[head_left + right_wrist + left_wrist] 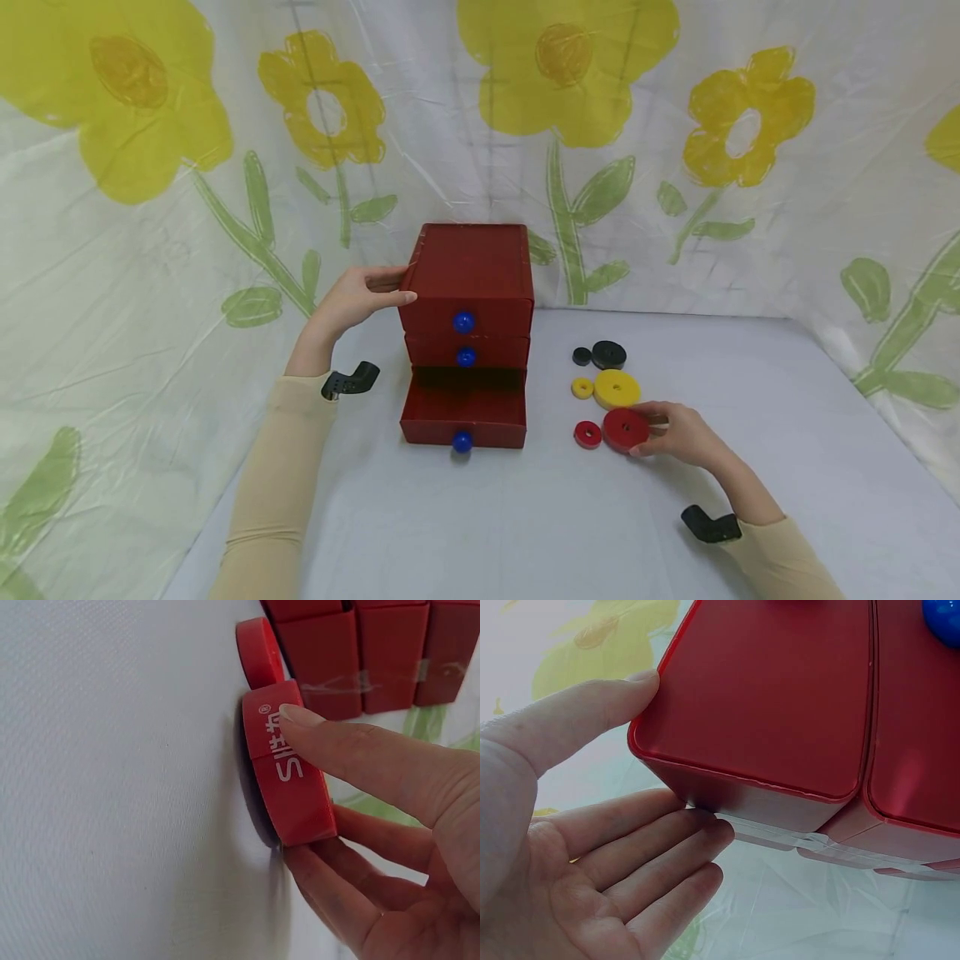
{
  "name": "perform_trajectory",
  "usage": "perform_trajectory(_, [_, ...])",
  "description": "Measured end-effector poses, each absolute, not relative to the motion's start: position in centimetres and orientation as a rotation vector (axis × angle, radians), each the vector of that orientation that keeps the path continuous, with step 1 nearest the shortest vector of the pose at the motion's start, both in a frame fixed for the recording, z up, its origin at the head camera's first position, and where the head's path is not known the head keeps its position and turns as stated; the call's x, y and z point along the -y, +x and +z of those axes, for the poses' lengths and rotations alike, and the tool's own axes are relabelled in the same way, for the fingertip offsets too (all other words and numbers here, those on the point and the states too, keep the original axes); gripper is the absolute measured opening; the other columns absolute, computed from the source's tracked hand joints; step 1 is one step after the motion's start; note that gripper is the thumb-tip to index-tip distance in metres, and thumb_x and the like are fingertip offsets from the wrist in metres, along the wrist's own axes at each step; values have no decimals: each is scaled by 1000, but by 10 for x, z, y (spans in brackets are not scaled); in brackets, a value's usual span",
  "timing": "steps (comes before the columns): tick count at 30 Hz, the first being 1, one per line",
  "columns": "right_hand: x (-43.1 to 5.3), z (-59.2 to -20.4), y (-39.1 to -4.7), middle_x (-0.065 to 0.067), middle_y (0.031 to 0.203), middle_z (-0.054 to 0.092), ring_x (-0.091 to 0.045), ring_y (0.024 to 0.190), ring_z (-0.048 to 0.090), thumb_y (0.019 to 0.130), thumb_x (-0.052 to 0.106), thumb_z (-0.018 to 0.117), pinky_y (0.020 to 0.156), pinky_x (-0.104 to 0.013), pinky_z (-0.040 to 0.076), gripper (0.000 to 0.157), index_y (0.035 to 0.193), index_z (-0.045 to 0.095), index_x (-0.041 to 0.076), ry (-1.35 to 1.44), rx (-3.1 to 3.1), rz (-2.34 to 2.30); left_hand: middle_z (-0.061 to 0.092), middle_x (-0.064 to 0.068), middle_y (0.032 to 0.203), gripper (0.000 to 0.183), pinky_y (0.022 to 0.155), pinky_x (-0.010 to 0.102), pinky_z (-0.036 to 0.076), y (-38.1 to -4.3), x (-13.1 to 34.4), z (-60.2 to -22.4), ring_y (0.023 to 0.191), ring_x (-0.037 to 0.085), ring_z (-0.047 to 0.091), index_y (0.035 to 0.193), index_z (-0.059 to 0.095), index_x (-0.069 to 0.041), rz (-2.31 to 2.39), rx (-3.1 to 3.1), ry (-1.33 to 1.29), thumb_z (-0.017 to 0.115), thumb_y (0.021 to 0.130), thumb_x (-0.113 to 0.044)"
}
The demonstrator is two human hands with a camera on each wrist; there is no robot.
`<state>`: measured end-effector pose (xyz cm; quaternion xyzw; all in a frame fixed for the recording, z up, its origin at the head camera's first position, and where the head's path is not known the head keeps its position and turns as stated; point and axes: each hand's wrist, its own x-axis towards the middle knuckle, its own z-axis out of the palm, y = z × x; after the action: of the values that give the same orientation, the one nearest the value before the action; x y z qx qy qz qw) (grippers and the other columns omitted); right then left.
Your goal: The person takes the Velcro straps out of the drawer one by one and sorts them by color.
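My left hand (352, 304) rests at the upper left side of a dark red three-drawer box (472, 258). In the left wrist view, its thumb touches the edge of the top drawer's front and its straight fingers reach along the side wall. The bottom drawer (463, 432) is pulled out, with a blue knob on its front. My right hand (682, 433) grips a large red disc (292, 776) by its rim, thumb on one side and fingers on the other. White lettering shows on that rim, and one edge looks raised off the table.
A small red disc (588, 434) lies left of the large red one. Behind are a large yellow disc (617, 389), a small yellow disc (582, 387), a large black disc (609, 355) and a small black disc (582, 357). A flower-printed curtain (442, 167) hangs behind the white table (480, 533).
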<state>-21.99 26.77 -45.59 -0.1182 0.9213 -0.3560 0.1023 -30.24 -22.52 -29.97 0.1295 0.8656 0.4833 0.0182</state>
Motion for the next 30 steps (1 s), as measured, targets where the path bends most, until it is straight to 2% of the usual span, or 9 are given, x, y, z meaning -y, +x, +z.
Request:
perform_trajectory(16, [-267,-458,-220,-24,123,59,-42,112,57,71,23,84,81,-40,56,71,130,54,-1,-340,-2690,-1077,57,4,135,71,107,51,36,-303,225,-300,124,19,54,140,50,-19,1483,-2696,383,74,79,-47])
perform_trajectory(30, [-273,-458,-223,-22,125,59,-39,113,57,75,30,80,82,-40,56,67,130,54,1,-336,-2671,-1104,56,4,136,72,108,51,35,-303,226,-300,125,19,53,140,50,-19,1490,-2681,376,74,78,-47])
